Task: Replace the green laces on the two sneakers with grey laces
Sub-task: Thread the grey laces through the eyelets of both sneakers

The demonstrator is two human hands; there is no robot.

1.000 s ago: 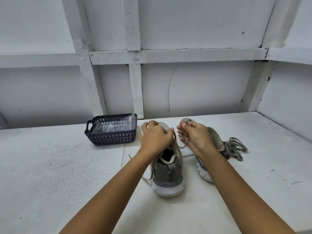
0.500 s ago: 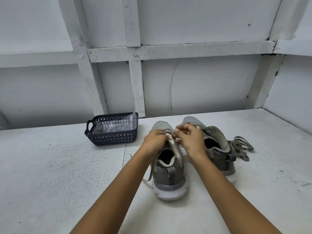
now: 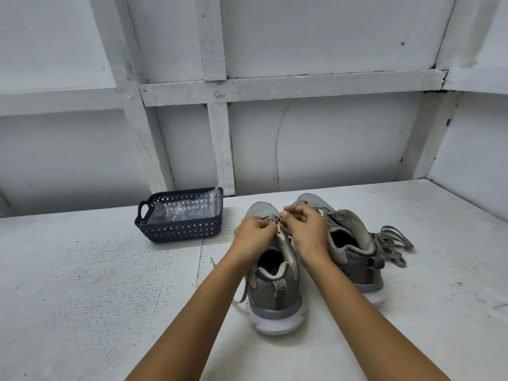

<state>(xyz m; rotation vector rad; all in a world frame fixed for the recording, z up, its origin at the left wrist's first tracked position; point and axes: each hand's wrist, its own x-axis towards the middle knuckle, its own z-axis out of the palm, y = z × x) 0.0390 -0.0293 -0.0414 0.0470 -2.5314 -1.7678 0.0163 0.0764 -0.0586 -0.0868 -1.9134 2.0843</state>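
Two grey-green sneakers stand side by side on the white table, heels toward me. Over the eyelets of the left sneaker (image 3: pixel 275 292), my left hand (image 3: pixel 254 233) and my right hand (image 3: pixel 305 229) meet, each pinching a pale grey lace (image 3: pixel 277 219) near the toe end. A loose end of that lace (image 3: pixel 242 294) trails down the shoe's left side onto the table. The right sneaker (image 3: pixel 354 251) has its tongue pulled open and no lace that I can see. Beside it on the right lies a bundle of greenish laces (image 3: pixel 391 244).
A dark plastic basket (image 3: pixel 178 229) with a clear plastic bag inside stands at the back left, near the white wall. The white table (image 3: pixel 82 298) stretches wide to the left and in front of the shoes.
My right hand has moved from over the right sneaker to the left one, joining my left hand at the lace. The view has shifted slightly.
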